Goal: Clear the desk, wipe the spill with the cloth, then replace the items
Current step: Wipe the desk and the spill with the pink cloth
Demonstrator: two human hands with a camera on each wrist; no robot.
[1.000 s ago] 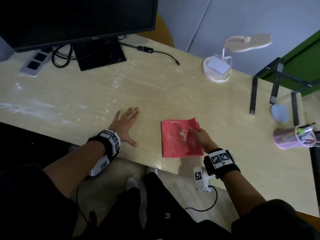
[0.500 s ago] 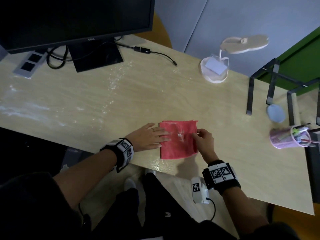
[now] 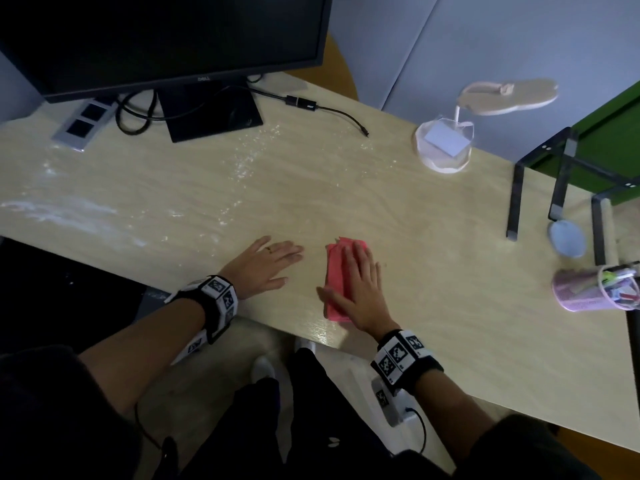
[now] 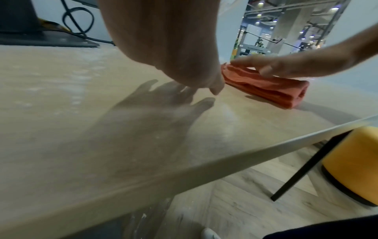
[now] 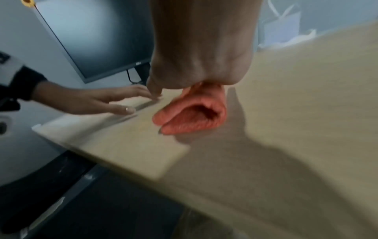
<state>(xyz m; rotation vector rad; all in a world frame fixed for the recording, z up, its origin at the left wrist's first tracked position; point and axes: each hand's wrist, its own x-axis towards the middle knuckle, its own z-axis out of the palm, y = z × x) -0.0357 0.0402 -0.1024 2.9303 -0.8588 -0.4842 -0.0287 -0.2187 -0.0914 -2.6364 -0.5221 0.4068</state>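
Note:
A red cloth (image 3: 335,282), folded into a narrow thick strip, lies near the front edge of the pale wooden desk (image 3: 433,237). My right hand (image 3: 346,271) presses flat on top of it, fingers straight; the wrist view shows the cloth (image 5: 194,113) bulging out under the palm. My left hand (image 3: 277,261) rests flat on the bare desk just left of the cloth (image 4: 266,87), not touching it. White powdery spill streaks (image 3: 69,216) lie at the left of the desk, with more specks (image 3: 249,157) in front of the monitor.
A monitor (image 3: 162,39) and power strip (image 3: 83,123) stand at the back left, with a cable adapter (image 3: 301,102) beside them. A desk lamp (image 3: 446,143), laptop stand (image 3: 554,181), blue disc (image 3: 568,239) and pink pen cup (image 3: 588,289) crowd the right. A yellow stool (image 4: 351,161) stands below the desk.
The cloth has been folded over from a square into a narrow strip. My right hand went from pinching its edge to lying flat on it. My left hand slid off the cloth leftward.

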